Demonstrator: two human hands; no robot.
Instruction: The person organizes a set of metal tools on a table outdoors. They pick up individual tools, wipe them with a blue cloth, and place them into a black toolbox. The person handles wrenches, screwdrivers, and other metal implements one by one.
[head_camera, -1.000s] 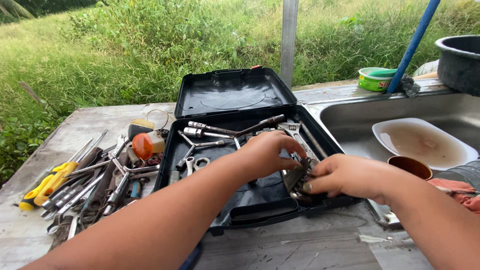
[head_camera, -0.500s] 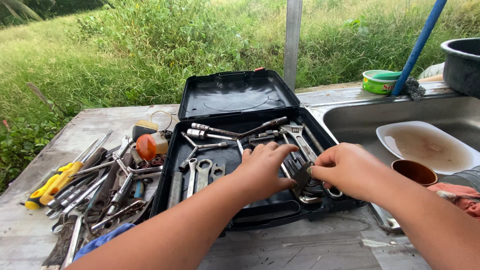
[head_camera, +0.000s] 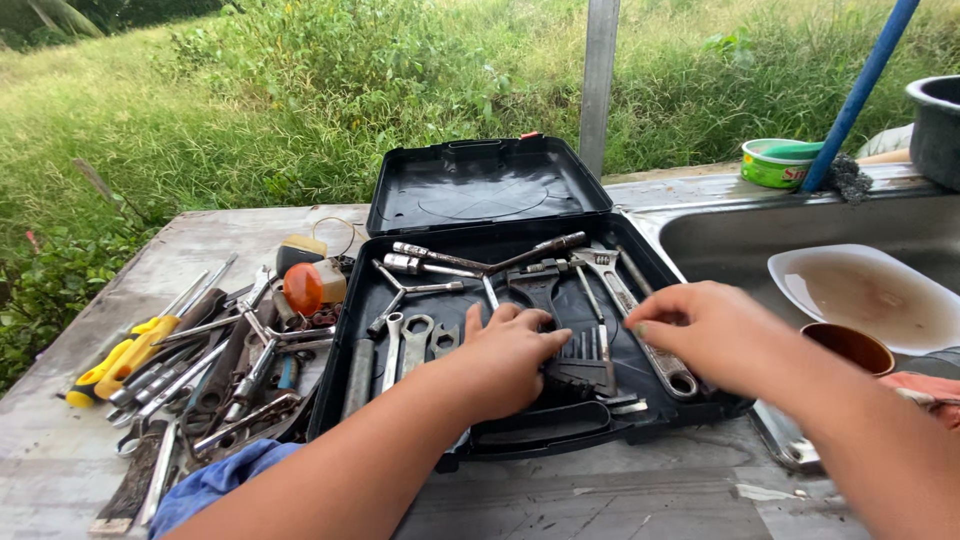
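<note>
An open black tool case (head_camera: 480, 190) lies on the weathered tabletop (head_camera: 620, 500), its lid tipped back flat so that the whole tray is reachable from above. The left hand (head_camera: 505, 355) rests palm down in the tray, fingers (head_camera: 535, 322) loosely spread and gripping nothing, its fingertips touching a folding set of hex keys (head_camera: 585, 362) near the tray's front edge; pressing flat like this looks suited to steadying or sliding the set rather than lifting it. The right hand (head_camera: 705, 335) hovers just beside, over the head end of an adjustable wrench (head_camera: 625, 295) that lies lengthwise in the tray; its fingers are curled with thumb and forefinger close together, but whether they pinch anything cannot be told. Small combination spanners (head_camera: 415, 340) sit left of the left hand, and socket extension bars (head_camera: 430, 257) lie across the back. Outside the case, a heap of loose tools (head_camera: 215, 370) with a yellow-handled screwdriver (head_camera: 120, 360) lies to the left, near enough to reach. A steel sink (head_camera: 720, 235) holding a white dish (head_camera: 865, 295) stands to the right.
</note>
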